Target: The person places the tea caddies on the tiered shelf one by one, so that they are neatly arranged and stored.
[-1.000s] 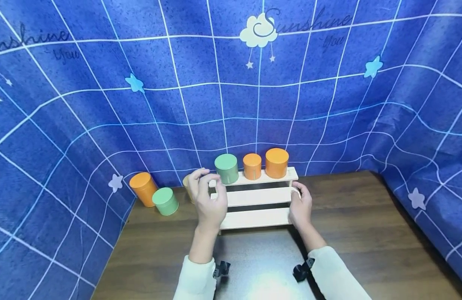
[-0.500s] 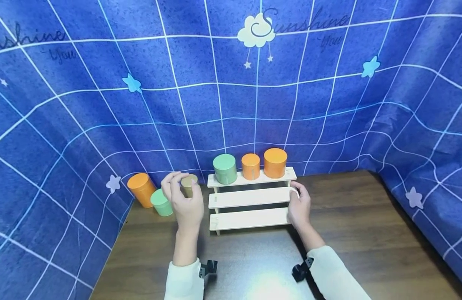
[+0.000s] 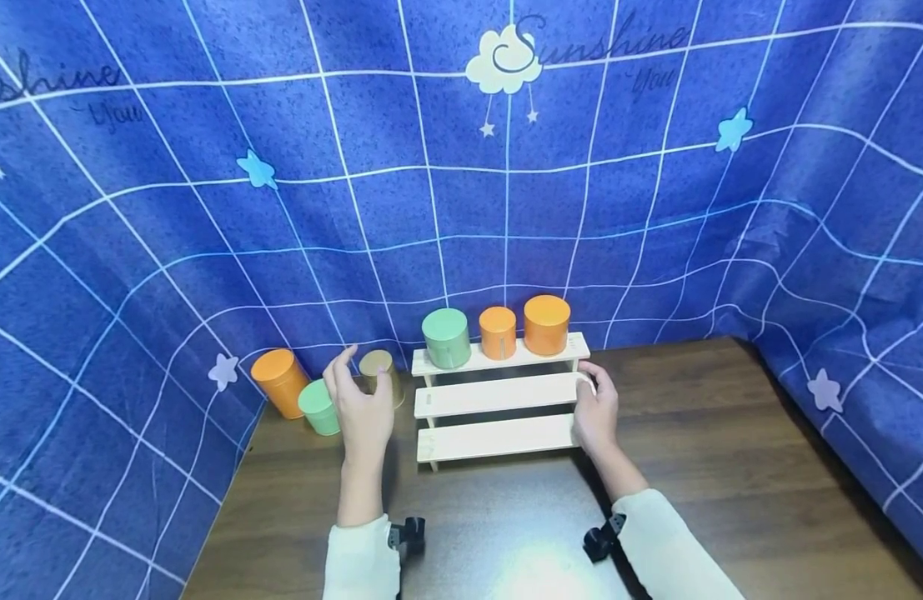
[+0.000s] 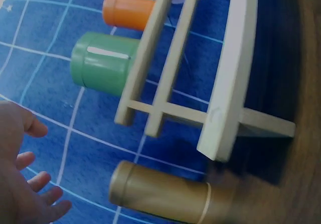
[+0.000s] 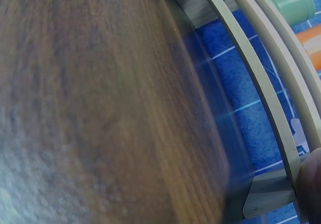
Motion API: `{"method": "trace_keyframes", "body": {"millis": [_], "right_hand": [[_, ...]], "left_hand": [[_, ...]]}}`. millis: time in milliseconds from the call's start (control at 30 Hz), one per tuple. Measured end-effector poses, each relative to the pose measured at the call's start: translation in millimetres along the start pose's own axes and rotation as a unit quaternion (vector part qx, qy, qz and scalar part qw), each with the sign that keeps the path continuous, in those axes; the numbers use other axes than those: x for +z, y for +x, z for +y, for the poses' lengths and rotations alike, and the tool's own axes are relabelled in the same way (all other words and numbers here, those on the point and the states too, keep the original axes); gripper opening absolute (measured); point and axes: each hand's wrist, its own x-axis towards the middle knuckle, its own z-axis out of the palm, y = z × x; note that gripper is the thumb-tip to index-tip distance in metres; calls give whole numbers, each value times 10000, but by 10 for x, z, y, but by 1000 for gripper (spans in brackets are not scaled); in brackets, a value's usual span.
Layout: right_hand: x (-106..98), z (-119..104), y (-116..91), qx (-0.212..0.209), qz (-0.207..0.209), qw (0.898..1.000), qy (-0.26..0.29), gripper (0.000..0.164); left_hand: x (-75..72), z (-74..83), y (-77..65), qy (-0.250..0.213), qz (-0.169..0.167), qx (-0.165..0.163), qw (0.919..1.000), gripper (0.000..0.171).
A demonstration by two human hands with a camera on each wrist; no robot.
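A three-tier wooden display rack [image 3: 499, 395] stands on the table. Its top tier carries a green canister [image 3: 447, 339], a small orange canister [image 3: 498, 333] and a larger orange canister [image 3: 547, 325]. My right hand [image 3: 598, 410] grips the rack's right end; a fingertip [image 5: 311, 184] shows at the edge of the right wrist view. Left of the rack, my left hand [image 3: 363, 417] is raised with fingers spread, in front of a tan canister [image 3: 387, 383] and partly covering it. The left wrist view shows a gap between that hand [image 4: 22, 169] and the tan canister [image 4: 160, 191].
Left of my left hand stand a tall orange canister [image 3: 279, 383] and a short green canister [image 3: 319, 408], the latter partly hidden by the hand. A blue grid-patterned cloth [image 3: 506, 208] hangs behind and beside the wooden table [image 3: 694, 467].
My left hand has moved left, away from the rack's left end and over to the tan canister. My right hand stays on the rack. The head view has shifted slightly.
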Motion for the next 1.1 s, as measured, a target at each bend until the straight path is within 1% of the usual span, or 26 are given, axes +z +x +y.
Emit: {"method": "trace_keyframes", "body": {"millis": [67,200,300,400,467,600,700,900,1000,1033,1100], "right_hand": [[6,-13,6,-66,14,10000,-21,34],[21,-21,7,-88,52,9999,-3,34],[37,-28,3,-76,80,9999,46,35],[49,-34,-3,-111,99,9999,48,34],[50,-38,-12,-131,122,9998,-4,34],[37,-33,-27,-148,112,9997,-127,34],[25,-23,-29,-156,67,9997,-176,35],[24,-5,-21,-135,84,9999,-64,35],[19,5,-23,-116,105,9999,-53,35],[18,8,-24,-108,104,9999,-59,34],[10,10,-27,-92,87,9999,-105,34]], "left_hand": [[7,-61,17,133,-191,-111,9997,60],[13,-211,50,521,-603,-173,9967,66],[8,-319,62,749,-966,-314,9920,70],[9,-414,59,888,-1296,-531,9861,73],[15,-476,54,949,-1461,-626,9827,74],[37,-578,36,1005,-1633,-754,9785,75],[62,-625,32,954,-1536,-755,9806,72],[108,-691,8,713,-1092,-488,9903,67],[122,-737,-7,643,-896,-435,9929,69],[125,-754,-9,605,-825,-408,9939,71],[127,-785,-16,521,-746,-455,9948,77]]}}
